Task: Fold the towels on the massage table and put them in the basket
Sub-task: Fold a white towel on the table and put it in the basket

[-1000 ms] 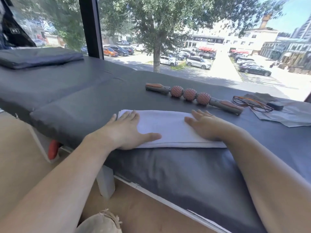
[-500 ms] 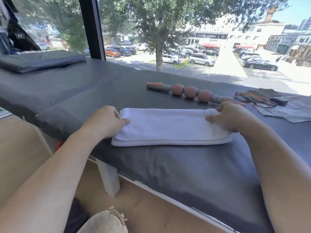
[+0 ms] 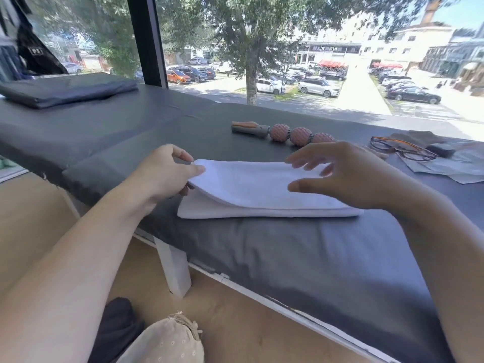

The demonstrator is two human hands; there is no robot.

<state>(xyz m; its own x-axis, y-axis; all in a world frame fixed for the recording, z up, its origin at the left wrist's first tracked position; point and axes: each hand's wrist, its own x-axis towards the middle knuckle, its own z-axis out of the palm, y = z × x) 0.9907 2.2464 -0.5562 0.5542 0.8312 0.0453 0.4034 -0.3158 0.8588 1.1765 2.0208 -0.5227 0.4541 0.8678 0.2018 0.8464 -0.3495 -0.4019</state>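
White folded terry towel [image 3: 264, 189] lying near the front edge of the dark grey padded massage table [image 3: 301, 263], its left end lifted. Left hand [image 3: 167, 174] pinching that raised corner; right hand [image 3: 340, 176] hovering over the right half, grip released, fingers spread. Risk: layers sliding apart or the stack slipping off the near edge if pulled unevenly. Beyond: pink-balled massage roller [image 3: 282, 132], glasses [image 3: 400, 148] far right, neither obstructing. Cream fabric bundle [image 3: 167, 341] on the floor.
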